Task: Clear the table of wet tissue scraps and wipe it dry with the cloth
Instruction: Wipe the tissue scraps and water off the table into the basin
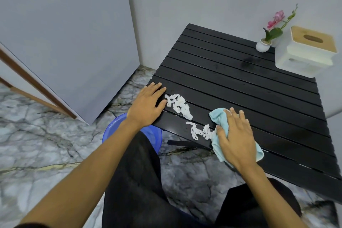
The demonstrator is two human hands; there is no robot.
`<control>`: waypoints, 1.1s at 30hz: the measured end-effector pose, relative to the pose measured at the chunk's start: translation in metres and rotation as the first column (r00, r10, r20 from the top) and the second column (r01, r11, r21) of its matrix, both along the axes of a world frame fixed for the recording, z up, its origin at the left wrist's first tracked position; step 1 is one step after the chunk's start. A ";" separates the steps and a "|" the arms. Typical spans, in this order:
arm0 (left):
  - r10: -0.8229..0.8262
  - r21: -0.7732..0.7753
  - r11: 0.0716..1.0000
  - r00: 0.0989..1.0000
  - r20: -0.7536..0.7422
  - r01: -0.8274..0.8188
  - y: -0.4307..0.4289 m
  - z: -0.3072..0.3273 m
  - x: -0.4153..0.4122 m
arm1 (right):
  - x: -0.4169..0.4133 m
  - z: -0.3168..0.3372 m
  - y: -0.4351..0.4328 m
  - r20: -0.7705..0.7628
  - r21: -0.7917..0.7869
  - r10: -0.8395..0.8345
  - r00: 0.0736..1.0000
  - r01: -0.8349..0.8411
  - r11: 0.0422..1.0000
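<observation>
My right hand [236, 139] presses cloth [220, 120], herding tissue scraps [180, 105] toward 9 o'clock; left hand [148, 103] flat, fingers [157, 89] released, steadying worktop [240, 79] edge above basin [114, 126].

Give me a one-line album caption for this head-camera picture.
Right hand presses a blue cloth toward wet tissue scraps on the black slatted table; left hand rests flat at its edge.
</observation>
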State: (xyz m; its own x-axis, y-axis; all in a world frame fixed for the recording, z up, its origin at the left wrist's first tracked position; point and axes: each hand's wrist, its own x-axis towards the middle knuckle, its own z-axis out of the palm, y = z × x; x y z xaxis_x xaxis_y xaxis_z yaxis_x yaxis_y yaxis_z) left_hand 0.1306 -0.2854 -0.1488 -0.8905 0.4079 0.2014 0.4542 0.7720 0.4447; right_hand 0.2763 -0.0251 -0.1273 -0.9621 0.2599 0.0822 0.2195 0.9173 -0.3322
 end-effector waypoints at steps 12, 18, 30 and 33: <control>-0.001 0.023 1.000 1.000 -0.014 0.002 0.001 -0.001 0.000 | -0.050 -0.002 -0.062 -0.006 0.026 -0.056 0.998 0.056 0.998; 0.003 0.050 0.999 1.000 -0.021 -0.002 0.000 -0.002 0.000 | -0.076 -0.002 -0.083 -0.044 -0.033 -0.043 0.998 0.041 0.999; 0.007 0.050 0.999 1.000 -0.023 -0.006 -0.001 0.000 -0.001 | -0.087 0.054 0.005 -0.117 -0.369 -0.044 0.992 -0.002 0.930; 0.013 0.055 0.998 1.000 -0.022 -0.011 -0.001 -0.001 0.000 | -0.064 0.036 0.028 0.115 -0.190 0.018 0.993 0.004 0.982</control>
